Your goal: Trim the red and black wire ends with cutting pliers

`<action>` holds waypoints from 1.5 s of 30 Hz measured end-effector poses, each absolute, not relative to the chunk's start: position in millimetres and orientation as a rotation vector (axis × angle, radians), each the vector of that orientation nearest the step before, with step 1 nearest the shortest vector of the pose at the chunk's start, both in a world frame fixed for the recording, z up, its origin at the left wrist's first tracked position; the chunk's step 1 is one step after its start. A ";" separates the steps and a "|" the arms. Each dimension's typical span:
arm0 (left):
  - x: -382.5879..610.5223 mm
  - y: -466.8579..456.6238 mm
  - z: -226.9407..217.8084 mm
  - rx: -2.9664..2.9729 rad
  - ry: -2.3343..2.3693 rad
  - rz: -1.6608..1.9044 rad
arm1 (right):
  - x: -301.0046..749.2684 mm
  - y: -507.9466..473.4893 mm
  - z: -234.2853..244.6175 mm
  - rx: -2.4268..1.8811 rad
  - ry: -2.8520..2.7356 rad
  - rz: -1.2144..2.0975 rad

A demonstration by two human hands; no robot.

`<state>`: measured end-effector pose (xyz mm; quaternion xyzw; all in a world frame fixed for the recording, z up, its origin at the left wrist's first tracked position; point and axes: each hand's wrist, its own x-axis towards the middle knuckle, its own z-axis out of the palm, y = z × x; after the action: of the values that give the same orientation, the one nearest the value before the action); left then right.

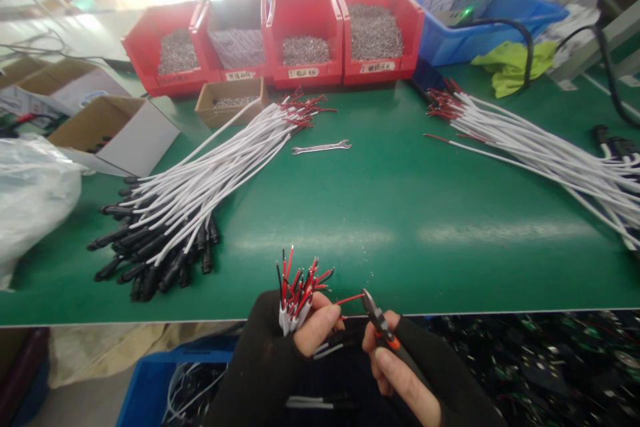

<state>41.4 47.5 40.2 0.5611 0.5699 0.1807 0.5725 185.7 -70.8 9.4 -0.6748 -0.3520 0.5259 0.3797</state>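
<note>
My left hand (319, 325) pinches a cable whose thin red wire (350, 298) sticks out to the right. Against the left forearm rests a bundle of white cables with red and black wire ends (300, 290), fanned upward. My right hand (395, 363) is wrapped round the dark and orange handles of cutting pliers (380, 323). The pliers' jaws meet the tip of the red wire; whether they are fully closed on it I cannot tell. Both hands are just in front of the green table's (320, 213) near edge.
White cables with black connectors (200, 180) lie at left, another cable bundle (550, 153) at right. A wrench (321, 147) lies between them. Red bins (305, 57) of small metal parts line the back, beside a blue crate (500, 13). A blue bin (145, 373) stands below.
</note>
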 end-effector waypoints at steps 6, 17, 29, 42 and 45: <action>40.1 48.1 37.3 1.360 1.339 0.406 | 184.6 -71.1 4.9 -1.729 -0.916 1.347; 42.8 48.5 39.2 1.279 1.290 0.444 | 180.3 -66.0 -5.3 -1.600 -0.709 1.411; 30.0 56.6 30.3 1.165 1.092 0.332 | 175.8 -31.1 14.8 -1.637 -1.061 0.785; 27.2 54.9 18.8 1.118 1.091 0.390 | 170.5 -46.9 7.1 -1.673 -1.026 1.046; 27.2 51.5 14.7 1.062 1.090 0.447 | 165.3 -47.7 15.6 -1.619 -0.960 1.070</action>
<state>27.2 51.5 14.7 0.4773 0.4896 0.2006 0.7016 165.3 -47.7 15.6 -0.6605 -0.3917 0.4366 0.4688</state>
